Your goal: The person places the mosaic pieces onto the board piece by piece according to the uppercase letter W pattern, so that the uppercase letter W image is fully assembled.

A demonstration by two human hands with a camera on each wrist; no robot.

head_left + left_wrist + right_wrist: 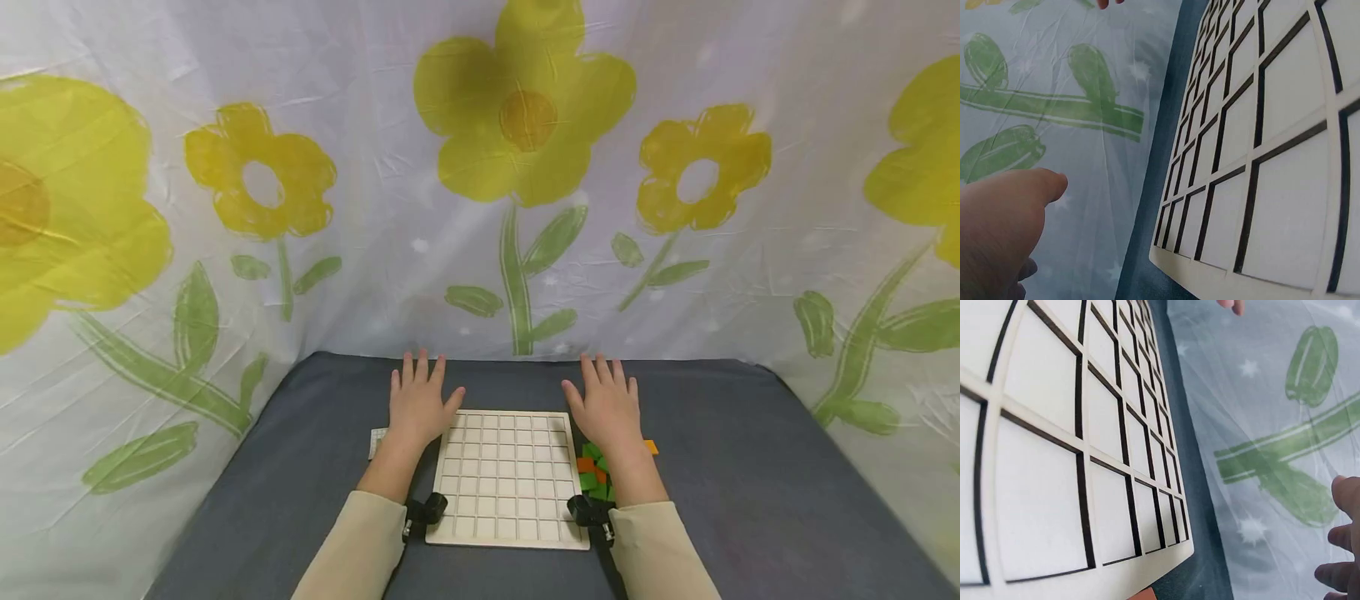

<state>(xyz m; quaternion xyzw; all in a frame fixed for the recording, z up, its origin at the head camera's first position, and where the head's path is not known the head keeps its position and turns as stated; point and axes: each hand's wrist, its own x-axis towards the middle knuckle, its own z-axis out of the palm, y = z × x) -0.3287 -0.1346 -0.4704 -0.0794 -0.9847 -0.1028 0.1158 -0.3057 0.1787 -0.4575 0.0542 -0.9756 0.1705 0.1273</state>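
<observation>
A pale wooden grid board point(507, 479) with square recesses lies flat between the two forearms. My left hand point(418, 408) is spread with straight fingers near the board's far left corner and holds nothing. Beyond the far right corner, my right hand point(609, 410) is spread the same way, also holding nothing. Green and orange square tiles point(589, 481) lie in a loose pile beside the board's right edge, partly hidden by the right forearm. In the left wrist view the thumb point(1054, 187) stands apart from the grid board point(1285, 181).
A small white gridded piece point(377, 440) shows beside the left forearm, partly covered by it. Dark grey cloth point(712, 467) covers the table. A white curtain with painted yellow flowers point(525, 121) hangs behind and along both sides. Each wrist wears a black camera point(430, 508).
</observation>
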